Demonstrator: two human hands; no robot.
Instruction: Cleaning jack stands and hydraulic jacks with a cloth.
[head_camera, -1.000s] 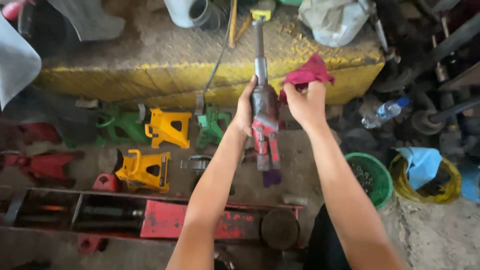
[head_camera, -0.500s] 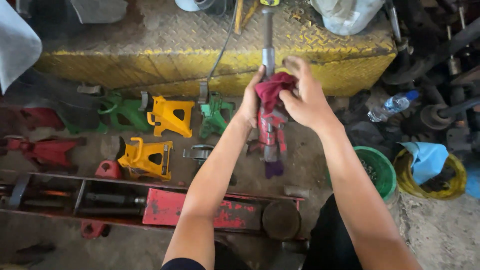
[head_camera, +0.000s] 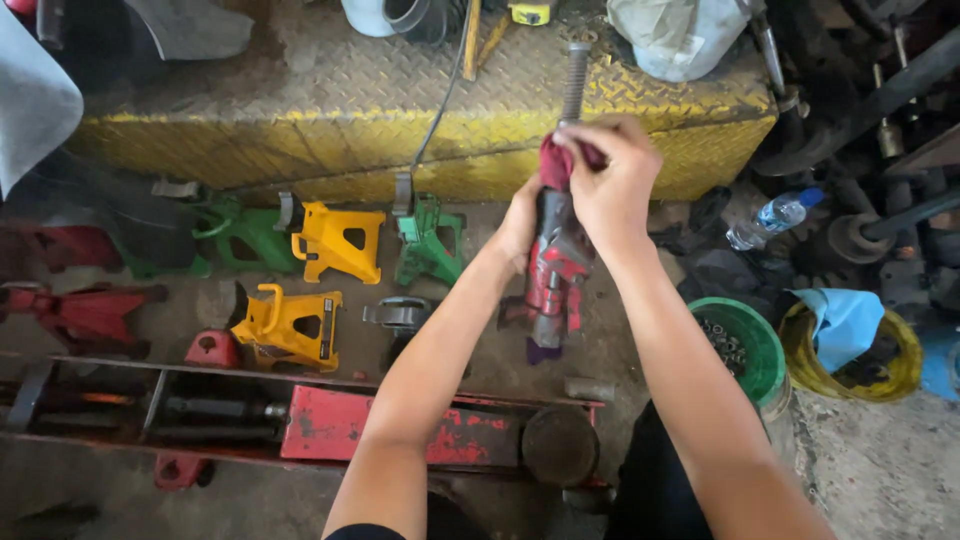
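Cluttered workshop floor (yellow jack stands below): left hand clamped on a red impact wrench held upright, right hand pressing a red rag around its top.

Below the yellow checker-plate step: two yellow jack stands, green jack stands, a red floor jack nearest the camera. Right of the step: a plastic water bottle, a green bucket, a blue cloth.

red rag mostly hidden under right hand, green bucket contents too small to tell
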